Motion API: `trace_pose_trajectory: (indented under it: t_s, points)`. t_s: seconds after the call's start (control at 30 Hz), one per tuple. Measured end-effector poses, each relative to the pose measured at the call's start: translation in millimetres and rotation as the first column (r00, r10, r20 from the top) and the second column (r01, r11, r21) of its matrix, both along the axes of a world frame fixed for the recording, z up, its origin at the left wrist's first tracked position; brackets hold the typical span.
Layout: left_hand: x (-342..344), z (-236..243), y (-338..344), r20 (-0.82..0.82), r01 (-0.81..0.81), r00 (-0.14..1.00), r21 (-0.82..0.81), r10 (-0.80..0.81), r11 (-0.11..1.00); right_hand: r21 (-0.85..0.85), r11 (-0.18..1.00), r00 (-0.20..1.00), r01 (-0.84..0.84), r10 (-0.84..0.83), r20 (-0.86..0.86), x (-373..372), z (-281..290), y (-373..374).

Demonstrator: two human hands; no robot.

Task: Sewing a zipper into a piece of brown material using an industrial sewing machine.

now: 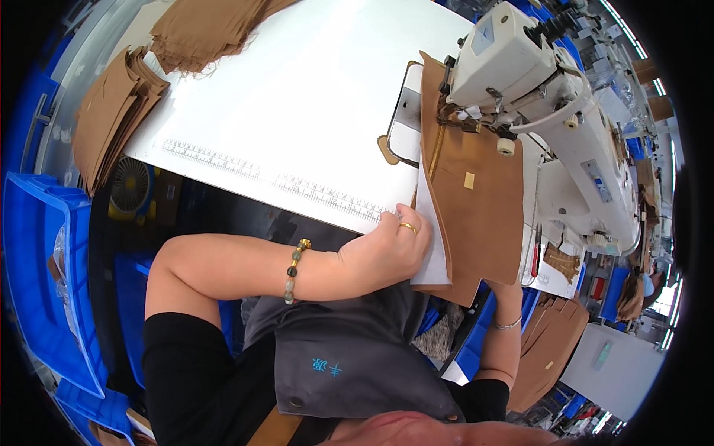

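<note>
A brown fabric panel (483, 223) with a small yellow patch lies under the needle area of a white sewing machine (502, 63) and hangs over the table's near edge. Along its left side shows a white layer (435, 256). My left hand (390, 249), wearing a ring, is closed beside that layer at the table's front edge; its fingers are curled, and what they pinch is hidden. At the panel's lower right corner is my right hand (503, 291), its fingers covered by the brown fabric.
Brown fabric pieces (111, 119) are stacked at the table's left end, with another pile (204, 33) behind. Ruler markings (327, 195) run along the white table's front edge. Red-handled tweezers (535, 253) lie right of the panel. Blue bins (56, 275) stand at left; more brown panels (547, 353) hang at right.
</note>
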State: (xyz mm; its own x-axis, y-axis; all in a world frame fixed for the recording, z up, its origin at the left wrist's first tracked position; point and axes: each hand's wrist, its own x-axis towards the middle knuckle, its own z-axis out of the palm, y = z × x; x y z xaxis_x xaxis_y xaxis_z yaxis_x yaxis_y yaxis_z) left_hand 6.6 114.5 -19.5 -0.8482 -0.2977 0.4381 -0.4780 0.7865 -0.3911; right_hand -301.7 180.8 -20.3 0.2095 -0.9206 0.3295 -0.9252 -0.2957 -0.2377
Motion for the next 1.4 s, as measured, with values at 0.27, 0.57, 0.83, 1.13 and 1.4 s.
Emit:
trace_pose_trajectory:
  t_s: [0.27,0.57,0.83,1.13,1.4]
  points:
    - [6.0,6.8,4.4,0.060,0.013,0.998,0.005,-0.013,1.000,-0.084,0.936,0.913,0.341,-0.308,0.268,34.8,54.4,-3.6]
    - [27.8,9.8,10.4,0.062,0.115,0.990,0.146,-0.125,0.983,0.060,0.990,0.990,-0.129,0.132,-0.049,128.7,20.5,-4.1]
    - [66.4,34.5,-40.6,-0.274,0.055,0.954,0.556,0.121,0.829,0.015,0.991,0.991,-0.134,0.134,-0.004,132.7,14.0,0.8]
    - [16.1,21.1,-62.1,-0.094,0.028,0.995,0.592,0.034,0.806,-0.001,0.979,0.971,-0.203,0.201,0.129,126.2,19.4,-10.8]
    - [18.4,23.1,-67.6,0.001,0.013,1.000,0.636,-0.017,0.772,0.128,0.963,0.954,-0.236,0.204,0.220,94.4,27.8,-57.4]
